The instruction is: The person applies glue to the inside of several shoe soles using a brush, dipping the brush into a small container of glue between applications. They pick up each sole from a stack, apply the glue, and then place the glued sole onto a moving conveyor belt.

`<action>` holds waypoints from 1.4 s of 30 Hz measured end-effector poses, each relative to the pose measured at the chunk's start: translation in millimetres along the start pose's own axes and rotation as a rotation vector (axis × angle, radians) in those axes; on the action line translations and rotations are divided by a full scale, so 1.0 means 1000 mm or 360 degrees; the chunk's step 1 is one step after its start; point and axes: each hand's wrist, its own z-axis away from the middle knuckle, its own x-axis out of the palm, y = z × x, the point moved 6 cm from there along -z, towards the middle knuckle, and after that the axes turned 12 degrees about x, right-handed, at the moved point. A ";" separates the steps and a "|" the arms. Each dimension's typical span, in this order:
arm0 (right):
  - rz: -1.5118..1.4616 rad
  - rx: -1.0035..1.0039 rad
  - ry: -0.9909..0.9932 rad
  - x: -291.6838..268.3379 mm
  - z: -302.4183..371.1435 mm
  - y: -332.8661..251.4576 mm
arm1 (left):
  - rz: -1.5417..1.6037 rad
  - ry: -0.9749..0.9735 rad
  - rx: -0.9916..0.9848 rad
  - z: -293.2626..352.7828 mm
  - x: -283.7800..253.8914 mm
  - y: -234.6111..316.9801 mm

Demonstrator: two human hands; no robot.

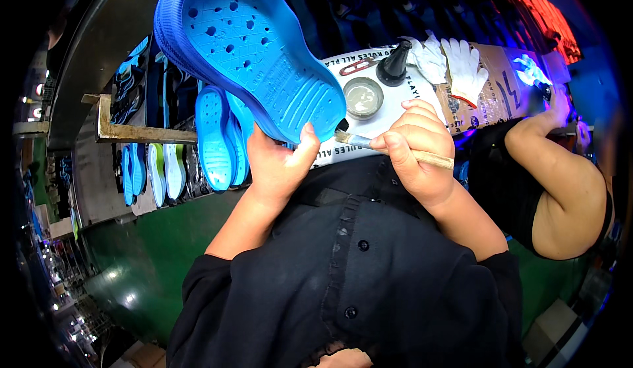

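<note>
A: Logging from my remote seat. Hands?

B: I see the left hand (283, 163) wrapped around the heel end of the blue sole (257, 58), thumb over its rim. The right hand (422, 144) pinches the brush (432, 158) by its wooden handle. Whether the bristles touch the heel or stop just beside it, I cannot tell.

A: Risks?

B: My judgement: the sole could tip toe-down or twist, since I see it held only at the heel, with most of its length beyond the fingers. If the bristles are wet, a slip could smear the inner face or the thumb, both being near. A forward sweep of the right hand could knock the cup (364, 99) on the white mat (417, 97).

A: Sole position, heading?

B: Held up left of the cup. Toe points away from the person and leftward; long axis runs upper left to lower right. Holed inner face toward me.
</note>
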 end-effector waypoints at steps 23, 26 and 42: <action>0.0141 -0.0085 0.0136 -0.026 0.004 -0.011 | -0.0178 -0.0068 0.0309 -0.005 -0.003 0.010; 0.0017 -0.0021 0.0289 -0.045 0.011 0.002 | -0.0068 0.0078 0.0069 -0.021 -0.015 0.022; -0.0217 0.0641 0.0708 -0.129 0.082 0.087 | 0.1614 -0.1010 -0.0724 -0.207 0.291 0.144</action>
